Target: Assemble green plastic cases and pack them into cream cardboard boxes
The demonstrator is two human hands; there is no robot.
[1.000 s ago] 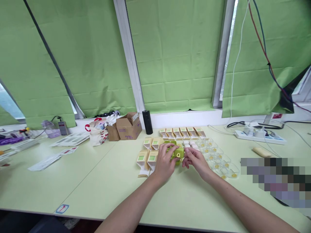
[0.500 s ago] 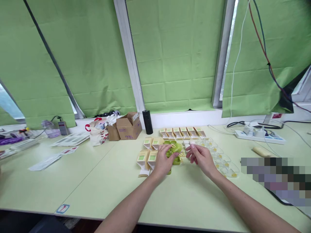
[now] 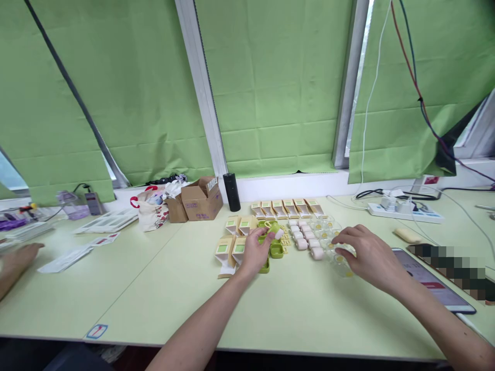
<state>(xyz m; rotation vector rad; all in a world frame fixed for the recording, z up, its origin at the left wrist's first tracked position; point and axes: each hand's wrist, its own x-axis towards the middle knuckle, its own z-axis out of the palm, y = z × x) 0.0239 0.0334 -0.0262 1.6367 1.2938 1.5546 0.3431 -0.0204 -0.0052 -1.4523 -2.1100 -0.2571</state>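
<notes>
At the far left edge another person's hand [image 3: 17,256] rests on the table [image 3: 154,288], near some flat white packets [image 3: 64,259]; further back stand a small bag [image 3: 149,214] and an open cardboard box [image 3: 201,198], with a black cylinder [image 3: 231,191] just beside the box by the window ledge.

Nearer the middle lie small tan cartons [image 3: 232,247] with green labels, some in a cluster and others in a row further back; the left hand [image 3: 253,252] sits just beside the cluster, its fingers curled around a small green case [image 3: 274,228] pinched at its top, with more green case parts [image 3: 276,251] lying on the table touching or just under the hand; the case looks like light, stiff moulded plastic, smooth and a little slippery, so a pinch across its two flat sides would likely hold it best.

Right of that is a column of small pale pink pieces [image 3: 307,238], and next to them a strip of clear plastic trays [image 3: 332,242] with yellow dots; the trays look thin and easily dented; the right hand [image 3: 369,255] rests palm down over the near end of this strip, fingers loosely bent and touching it, though I cannot tell whether it grips anything.

Further right a phone [image 3: 433,281] lies flat, and a white power strip [image 3: 404,211] sits well back.
</notes>
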